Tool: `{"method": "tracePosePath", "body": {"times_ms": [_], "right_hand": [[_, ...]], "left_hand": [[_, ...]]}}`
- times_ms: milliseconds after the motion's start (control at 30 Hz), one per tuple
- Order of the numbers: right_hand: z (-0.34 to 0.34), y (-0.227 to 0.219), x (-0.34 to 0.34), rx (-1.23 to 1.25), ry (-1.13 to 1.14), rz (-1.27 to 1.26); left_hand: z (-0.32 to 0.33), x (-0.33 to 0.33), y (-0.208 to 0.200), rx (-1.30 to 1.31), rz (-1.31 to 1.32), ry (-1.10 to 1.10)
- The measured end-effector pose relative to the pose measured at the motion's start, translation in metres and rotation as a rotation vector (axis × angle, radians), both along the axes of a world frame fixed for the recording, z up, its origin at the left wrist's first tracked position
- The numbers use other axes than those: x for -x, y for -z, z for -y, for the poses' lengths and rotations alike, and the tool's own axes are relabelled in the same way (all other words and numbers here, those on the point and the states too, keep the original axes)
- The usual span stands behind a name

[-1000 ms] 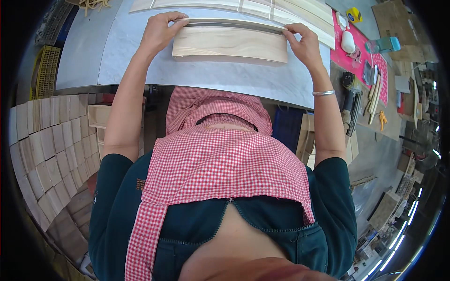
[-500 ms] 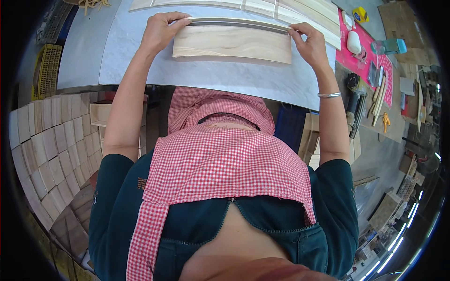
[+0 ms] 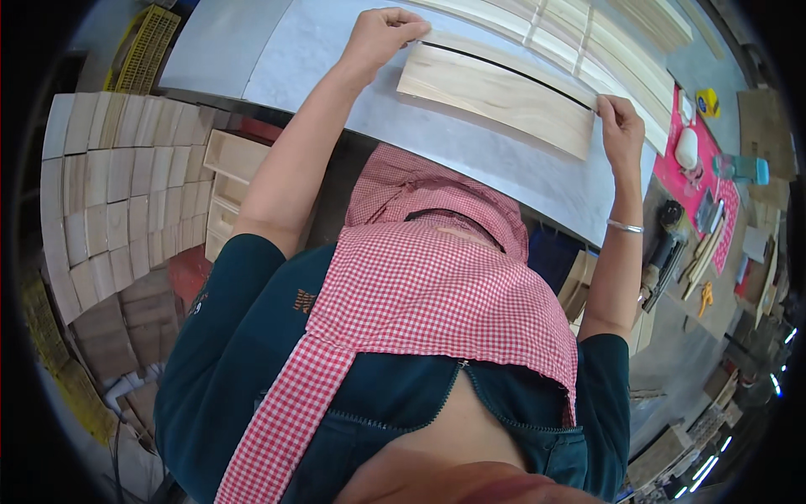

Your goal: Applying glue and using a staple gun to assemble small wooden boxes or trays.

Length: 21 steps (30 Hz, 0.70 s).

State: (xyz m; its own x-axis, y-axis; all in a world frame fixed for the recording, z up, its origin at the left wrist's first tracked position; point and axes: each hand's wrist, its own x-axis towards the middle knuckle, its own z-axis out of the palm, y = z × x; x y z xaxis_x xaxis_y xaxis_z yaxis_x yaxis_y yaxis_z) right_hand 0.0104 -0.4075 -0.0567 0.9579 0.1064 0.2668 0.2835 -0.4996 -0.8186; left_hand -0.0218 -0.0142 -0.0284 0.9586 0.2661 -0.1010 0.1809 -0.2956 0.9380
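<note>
On the grey marbled table (image 3: 353, 109) lies a long, pale wooden box (image 3: 495, 97) with its broad side toward me. Along its far edge runs a thin wooden board (image 3: 512, 60), with a narrow dark gap between it and the box. My left hand (image 3: 382, 42) pinches the board's left end between thumb and fingers. At the other end, the fingers of my right hand (image 3: 620, 126) are closed on the board's right corner, close against the box. The inside of the box is hidden.
Long pale boards (image 3: 579, 38) lie beyond the box. To the right, a pink mat (image 3: 684, 164) carries a white bottle (image 3: 687, 149) and a teal-lidded jar (image 3: 740, 169). Orange scissors (image 3: 706, 298) lie nearer. Stacked wooden blocks (image 3: 126, 185) and open wooden boxes (image 3: 235, 157) stand at left.
The view has turned, so table and box now slant down to the right. The thin board sits lower against the box, leaving a dark gap. Both hands keep hold of its ends.
</note>
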Motion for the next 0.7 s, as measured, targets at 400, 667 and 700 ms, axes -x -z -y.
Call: {"method": "tracePosePath", "body": {"times_ms": [400,667,700], "right_hand": [[-0.01,-0.005,0.009,0.114,0.155,-0.075],[-0.013,-0.012,0.018,0.126,0.209,-0.107],[-0.019,-0.014,0.019,0.136,0.215,-0.097]], "left_hand": [[0.009,0.009,-0.012,0.035,-0.065,-0.092],[-0.005,0.012,0.006,0.023,0.011,-0.008],[-0.003,0.01,0.01,0.039,0.033,0.017]]}}
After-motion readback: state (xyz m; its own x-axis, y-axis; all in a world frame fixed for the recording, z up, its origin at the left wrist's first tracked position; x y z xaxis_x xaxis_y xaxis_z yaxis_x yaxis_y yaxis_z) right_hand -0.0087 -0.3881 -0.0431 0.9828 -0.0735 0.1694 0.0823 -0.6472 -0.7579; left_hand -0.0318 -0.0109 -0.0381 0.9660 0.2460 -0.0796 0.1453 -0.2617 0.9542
